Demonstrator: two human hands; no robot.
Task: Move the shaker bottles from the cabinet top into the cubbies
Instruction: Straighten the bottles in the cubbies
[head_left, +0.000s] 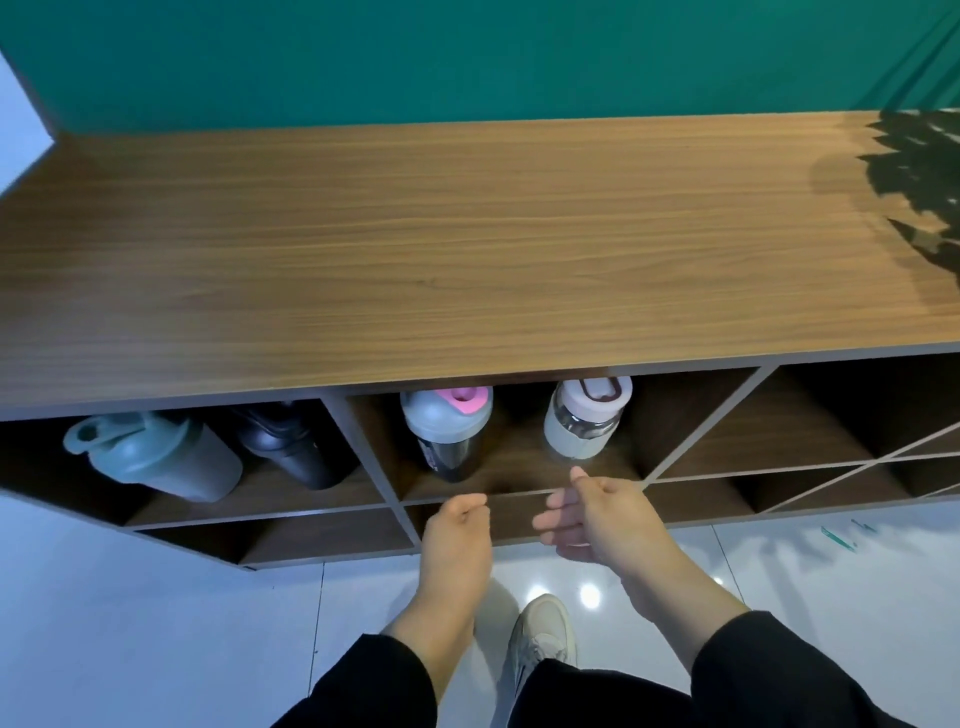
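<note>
Black sleeves; both hands' grip loose, empty, above white tile floor, facing wood cabinet top.

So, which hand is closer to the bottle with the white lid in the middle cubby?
The right hand. Its fingertips sit just below the white-lidded bottle, close but not touching. The left hand is further left, loosely curled below the pink-spouted bottle.

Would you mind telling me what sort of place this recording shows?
Probably a gym or studio storage corner, though that is a guess. A low wooden cabinet with open cubbies holds shaker bottles, such as the pink-capped one, and it stands on a glossy tiled floor against a teal wall.
</note>
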